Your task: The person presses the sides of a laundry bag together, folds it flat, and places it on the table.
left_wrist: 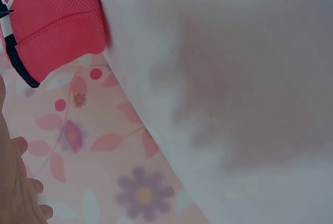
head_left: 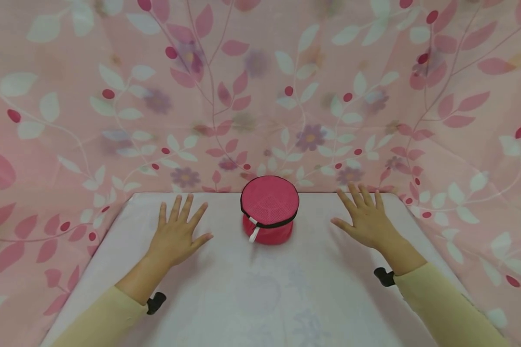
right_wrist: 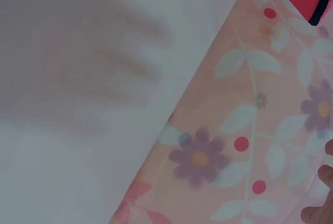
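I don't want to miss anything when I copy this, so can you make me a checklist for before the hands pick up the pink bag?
1. Left hand free: ok, fingers spread, holding nothing.
2. Right hand free: ok, fingers spread, holding nothing.
3. Pink bag steady: ok, it appears to sit flat on the white table, between the hands.
4. White tab easy to get at: ok, it hangs at the bag's near side, left of its middle.
5. Bag fully fastened: cannot tell, its whole rim isn't in sight.
6. Bag empty: cannot tell, its inside is hidden.
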Demonstrator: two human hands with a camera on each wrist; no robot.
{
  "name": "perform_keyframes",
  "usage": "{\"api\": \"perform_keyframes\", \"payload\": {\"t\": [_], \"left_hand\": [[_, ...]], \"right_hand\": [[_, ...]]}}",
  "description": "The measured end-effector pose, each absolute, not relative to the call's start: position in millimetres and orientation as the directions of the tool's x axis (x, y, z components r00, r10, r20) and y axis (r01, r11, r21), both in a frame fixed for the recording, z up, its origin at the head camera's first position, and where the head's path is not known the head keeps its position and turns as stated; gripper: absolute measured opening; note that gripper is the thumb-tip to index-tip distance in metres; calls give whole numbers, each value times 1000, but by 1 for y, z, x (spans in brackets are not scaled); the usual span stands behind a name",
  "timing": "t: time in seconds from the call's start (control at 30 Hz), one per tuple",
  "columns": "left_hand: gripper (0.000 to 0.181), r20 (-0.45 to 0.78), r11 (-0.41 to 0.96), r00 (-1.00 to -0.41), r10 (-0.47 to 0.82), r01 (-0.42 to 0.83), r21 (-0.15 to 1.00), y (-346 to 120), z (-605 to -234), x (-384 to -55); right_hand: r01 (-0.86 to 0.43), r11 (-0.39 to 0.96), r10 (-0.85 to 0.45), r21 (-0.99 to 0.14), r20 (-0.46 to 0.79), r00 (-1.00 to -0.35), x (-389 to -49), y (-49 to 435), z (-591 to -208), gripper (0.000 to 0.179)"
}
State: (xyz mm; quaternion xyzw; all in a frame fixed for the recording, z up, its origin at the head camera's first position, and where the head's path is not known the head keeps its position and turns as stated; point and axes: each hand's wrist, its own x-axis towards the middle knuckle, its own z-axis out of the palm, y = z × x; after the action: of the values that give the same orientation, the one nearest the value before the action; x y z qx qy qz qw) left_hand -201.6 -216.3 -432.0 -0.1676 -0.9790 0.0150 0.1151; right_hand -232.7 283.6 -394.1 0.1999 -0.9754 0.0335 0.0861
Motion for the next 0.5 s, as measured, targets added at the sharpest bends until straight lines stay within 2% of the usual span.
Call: {"api": "perform_keyframes", "payload": {"t": [0.5], "left_hand": [[84, 214, 944, -921, 327, 331, -18, -199, -437, -210]], "right_hand": [[-425, 904, -408, -56, 190, -893, -238, 265, -398, 84]]}}
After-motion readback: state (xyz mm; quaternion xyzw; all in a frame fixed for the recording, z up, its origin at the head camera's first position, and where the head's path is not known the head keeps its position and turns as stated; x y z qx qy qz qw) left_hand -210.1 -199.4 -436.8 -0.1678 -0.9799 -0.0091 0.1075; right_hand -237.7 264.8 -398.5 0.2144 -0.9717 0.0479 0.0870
